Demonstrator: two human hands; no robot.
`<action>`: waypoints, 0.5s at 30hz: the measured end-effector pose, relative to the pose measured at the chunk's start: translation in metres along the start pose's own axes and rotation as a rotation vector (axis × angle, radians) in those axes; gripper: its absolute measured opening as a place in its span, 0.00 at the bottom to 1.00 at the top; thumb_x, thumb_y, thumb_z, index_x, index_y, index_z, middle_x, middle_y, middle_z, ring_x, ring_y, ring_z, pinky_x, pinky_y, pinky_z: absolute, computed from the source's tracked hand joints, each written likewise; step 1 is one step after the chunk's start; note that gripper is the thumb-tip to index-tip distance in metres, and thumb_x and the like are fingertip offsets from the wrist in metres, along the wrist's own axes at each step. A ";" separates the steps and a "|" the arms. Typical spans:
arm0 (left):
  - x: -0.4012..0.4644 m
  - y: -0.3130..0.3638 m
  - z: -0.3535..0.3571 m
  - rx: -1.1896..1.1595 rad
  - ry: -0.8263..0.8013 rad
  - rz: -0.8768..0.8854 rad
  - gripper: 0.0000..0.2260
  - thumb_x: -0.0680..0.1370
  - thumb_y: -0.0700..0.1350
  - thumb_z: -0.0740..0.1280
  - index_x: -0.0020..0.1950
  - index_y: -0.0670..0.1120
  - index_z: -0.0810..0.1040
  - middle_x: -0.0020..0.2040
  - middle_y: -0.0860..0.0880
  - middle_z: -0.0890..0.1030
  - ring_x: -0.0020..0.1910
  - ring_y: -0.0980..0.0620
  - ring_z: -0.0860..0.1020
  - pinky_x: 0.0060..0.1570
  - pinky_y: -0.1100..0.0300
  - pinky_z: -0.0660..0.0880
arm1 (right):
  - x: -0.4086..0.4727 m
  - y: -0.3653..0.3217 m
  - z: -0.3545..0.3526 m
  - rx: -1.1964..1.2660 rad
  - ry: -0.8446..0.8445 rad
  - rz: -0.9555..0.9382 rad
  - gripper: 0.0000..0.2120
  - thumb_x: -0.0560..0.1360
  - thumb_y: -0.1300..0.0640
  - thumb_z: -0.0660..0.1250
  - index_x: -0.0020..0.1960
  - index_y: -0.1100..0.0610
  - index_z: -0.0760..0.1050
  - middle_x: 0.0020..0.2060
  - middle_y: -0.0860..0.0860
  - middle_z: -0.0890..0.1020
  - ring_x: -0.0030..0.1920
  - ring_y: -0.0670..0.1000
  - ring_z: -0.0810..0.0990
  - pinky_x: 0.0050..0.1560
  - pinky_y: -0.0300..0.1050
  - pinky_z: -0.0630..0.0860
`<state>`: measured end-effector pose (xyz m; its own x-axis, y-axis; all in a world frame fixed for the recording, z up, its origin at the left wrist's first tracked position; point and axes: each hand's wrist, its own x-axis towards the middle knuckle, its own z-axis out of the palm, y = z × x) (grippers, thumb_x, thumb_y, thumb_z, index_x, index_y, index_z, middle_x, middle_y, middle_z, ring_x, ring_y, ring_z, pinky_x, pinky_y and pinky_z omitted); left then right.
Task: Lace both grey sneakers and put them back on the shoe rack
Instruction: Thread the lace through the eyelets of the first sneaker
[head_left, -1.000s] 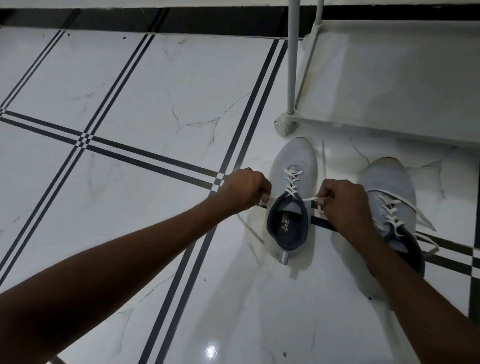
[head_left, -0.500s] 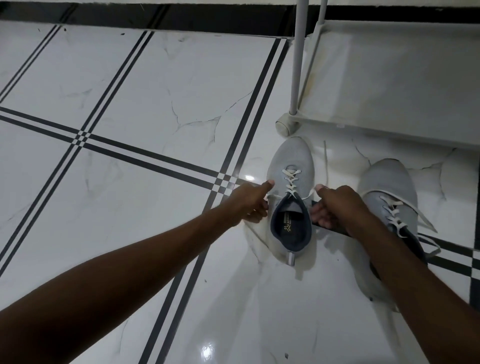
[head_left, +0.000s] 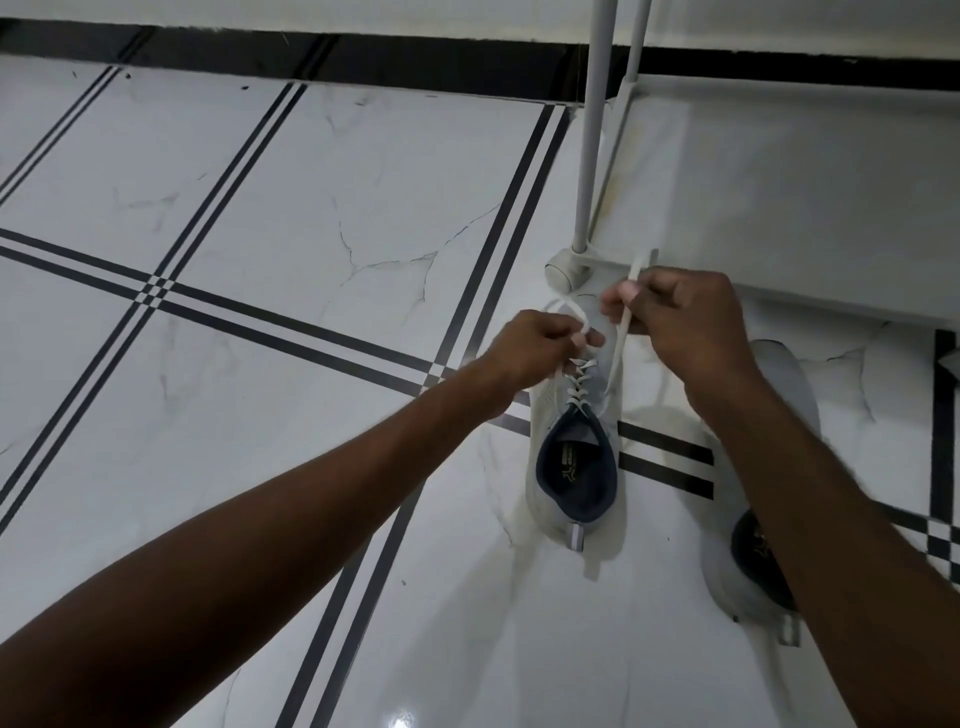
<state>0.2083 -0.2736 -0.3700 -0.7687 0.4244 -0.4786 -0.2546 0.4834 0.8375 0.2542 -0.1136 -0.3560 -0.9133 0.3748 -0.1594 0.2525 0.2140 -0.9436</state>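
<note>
Head view, looking down at a glossy white marble-patterned tile floor (head_left: 311, 182) crossed by paired black stripes.

Grey mesh sneaker with dark navy lining (head_left: 574, 457) sits on the floor, toe toward the rack, heel toward the camera. White flat shoelace (head_left: 619, 340) is crossed through the eyelets over the tongue, and both free ends are lifted above the toe.

Left hand (head_left: 535, 353) is closed, its fingertips pinching one lace end, which curves up in a loop just past the knuckles. Right hand (head_left: 680, 322) is likewise closed, thumb and forefinger pinching the other end; that strand runs taut from the eyelets up through the grip, with a short tail sticking out above the fingers. The two hands are near each other, directly over the front of the shoe, and not touching.

Second grey sneaker (head_left: 779, 374) lies on the floor to the right, largely hidden behind the right forearm; only part of the toe and the heel with its pull tab show. Cannot tell its lacing.

White tube-frame shoe rack (head_left: 589, 156) stands just beyond the shoes, its rounded foot on the floor near the first sneaker's toe. Its lowest pale shelf extends right.
</note>
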 end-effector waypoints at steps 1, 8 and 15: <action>-0.001 0.001 0.003 0.028 -0.077 -0.007 0.09 0.80 0.41 0.66 0.55 0.43 0.84 0.41 0.52 0.83 0.37 0.56 0.75 0.40 0.66 0.75 | 0.001 -0.005 -0.001 -0.025 -0.014 -0.040 0.08 0.77 0.57 0.67 0.46 0.55 0.86 0.41 0.49 0.87 0.46 0.49 0.86 0.53 0.47 0.81; -0.005 0.022 -0.006 0.099 -0.203 0.023 0.11 0.78 0.50 0.70 0.47 0.43 0.86 0.28 0.54 0.76 0.29 0.57 0.71 0.33 0.64 0.69 | 0.008 0.009 0.005 0.221 -0.294 0.147 0.13 0.82 0.55 0.62 0.52 0.61 0.83 0.42 0.59 0.86 0.39 0.56 0.85 0.42 0.49 0.80; 0.001 0.015 -0.038 0.051 -0.124 -0.043 0.16 0.80 0.52 0.66 0.48 0.40 0.85 0.36 0.45 0.82 0.30 0.54 0.76 0.35 0.62 0.74 | 0.003 0.028 0.004 -0.118 -0.329 0.203 0.11 0.78 0.54 0.68 0.44 0.59 0.84 0.20 0.49 0.72 0.21 0.45 0.67 0.24 0.37 0.64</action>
<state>0.1810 -0.2949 -0.3477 -0.6780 0.4923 -0.5458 -0.2532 0.5407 0.8022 0.2570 -0.1106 -0.3839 -0.8899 0.1156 -0.4412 0.4555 0.2742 -0.8469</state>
